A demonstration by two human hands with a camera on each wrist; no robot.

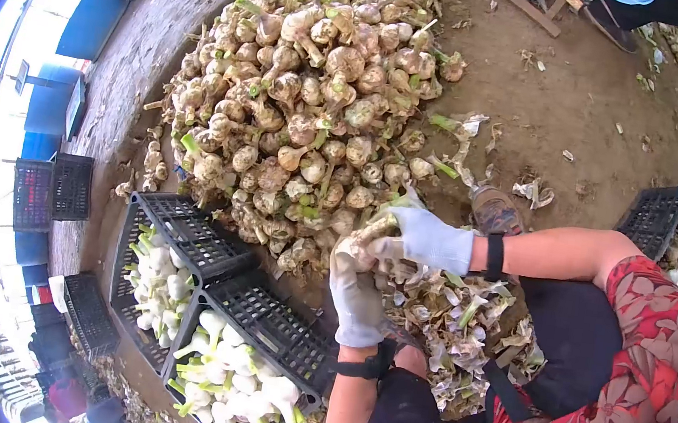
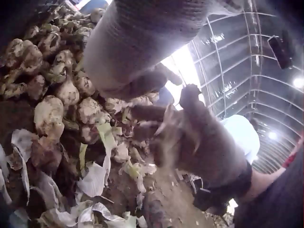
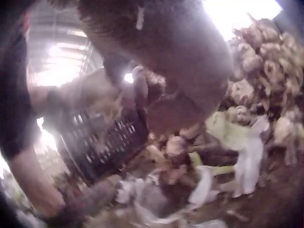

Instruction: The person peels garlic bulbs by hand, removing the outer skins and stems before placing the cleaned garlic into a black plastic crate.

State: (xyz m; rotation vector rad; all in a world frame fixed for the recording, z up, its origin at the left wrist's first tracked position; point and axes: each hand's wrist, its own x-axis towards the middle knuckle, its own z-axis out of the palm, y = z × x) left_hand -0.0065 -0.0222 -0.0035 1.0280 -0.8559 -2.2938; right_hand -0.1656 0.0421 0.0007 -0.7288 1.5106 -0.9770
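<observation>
In the head view, the gloved left hand [image 1: 357,301] has its fingers round a garlic bulb [image 1: 356,254]. Above it, the gloved right hand [image 1: 435,240] pinches the same garlic near its stem, thumb against the bulb. Both hands almost meet. The left wrist view shows the left glove [image 2: 137,47] close up and the right hand [image 2: 204,147] across from it, blurred. In the right wrist view the right glove [image 3: 166,57] hides most of the bulb, and the left hand [image 3: 90,97] is blurred behind.
A large heap of unpeeled garlic [image 1: 310,105] lies ahead. Black crates [image 1: 264,322] of white trimmed garlic [image 1: 240,378] stand at lower left. Loose husks [image 1: 462,313] cover the ground beside the legs. Another person's foot [image 1: 612,25] is at top right.
</observation>
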